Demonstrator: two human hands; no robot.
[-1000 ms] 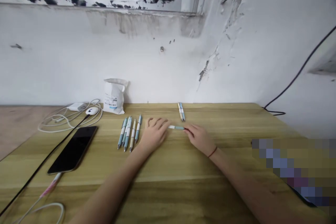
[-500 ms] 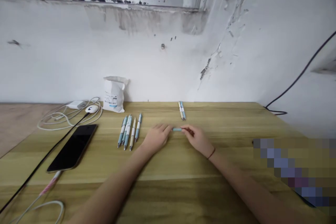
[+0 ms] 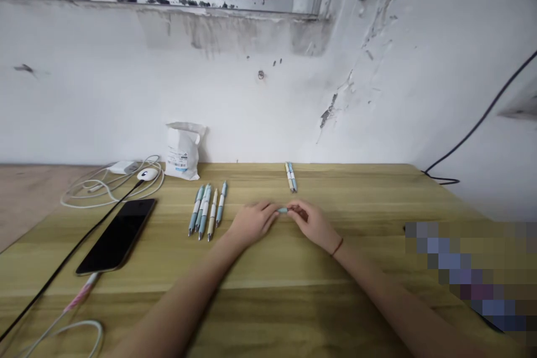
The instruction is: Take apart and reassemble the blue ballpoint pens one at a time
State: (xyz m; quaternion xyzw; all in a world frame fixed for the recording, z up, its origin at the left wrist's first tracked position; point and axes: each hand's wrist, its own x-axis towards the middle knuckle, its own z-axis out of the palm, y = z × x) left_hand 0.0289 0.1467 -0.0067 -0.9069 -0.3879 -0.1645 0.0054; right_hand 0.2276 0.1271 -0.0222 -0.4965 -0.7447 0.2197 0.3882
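Just above the tabletop or on it, a light-blue pen (image 3: 282,210) lies crosswise between my hands, with only a short middle stretch showing. My left hand (image 3: 253,221) is closed on one end of it, palm down. The other end is pinched in the fingertips of my right hand (image 3: 309,220), which wears a thin dark red band at the wrist. Left of my left hand lie several pens (image 3: 203,212) in blue, white and cream, side by side. Beyond my hands, two more pens (image 3: 291,177) rest together near the wall.
A white package (image 3: 182,152) stands against the wall. White cables and a charger (image 3: 122,167) lie at the left, near a black phone (image 3: 116,238) with a cable plugged in. A pixelated patch (image 3: 470,274) covers the right side. A black cable (image 3: 482,117) hangs at far right.
My hands have come slightly closer together, so less of the light-blue pen shows between them. The other pens and the phone stay put.
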